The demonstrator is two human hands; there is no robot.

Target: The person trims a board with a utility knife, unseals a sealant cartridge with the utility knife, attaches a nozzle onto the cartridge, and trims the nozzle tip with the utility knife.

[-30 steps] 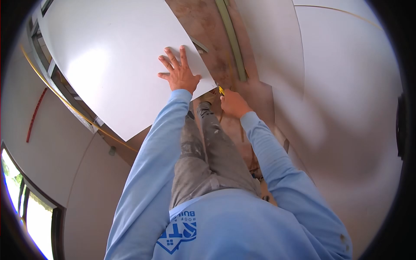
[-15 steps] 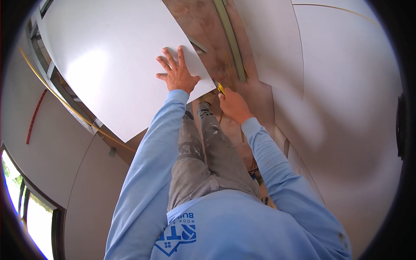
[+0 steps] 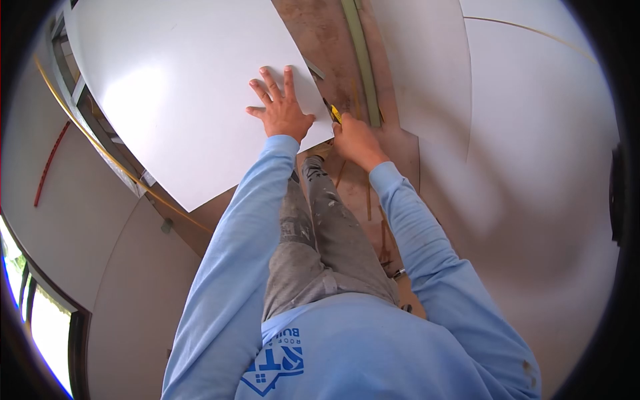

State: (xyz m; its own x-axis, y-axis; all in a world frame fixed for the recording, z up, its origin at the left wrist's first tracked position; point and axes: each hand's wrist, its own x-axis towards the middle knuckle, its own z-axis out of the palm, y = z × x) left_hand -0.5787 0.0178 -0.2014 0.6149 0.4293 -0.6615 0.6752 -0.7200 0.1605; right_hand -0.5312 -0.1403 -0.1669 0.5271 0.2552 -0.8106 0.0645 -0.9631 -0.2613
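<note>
A large white panel stretches out in front of me. My left hand lies flat on it near its right edge, fingers spread. Just beyond that edge, my right hand is closed around a yellow utility knife. The knife's dark tip points up and left, beside the panel's edge close to its near corner. Whether the blade touches the panel I cannot tell. Part of the knife's handle is hidden in my fist.
A long greenish strip runs along the brown floor right of the panel. White wall surfaces rise at the right. Metal framing, a yellow cord or strip and a red strip are at the left, with a window below.
My right hand and the knife have shifted slightly up and left along the panel's edge. The view has turned a little; my left hand stays spread on the panel.
</note>
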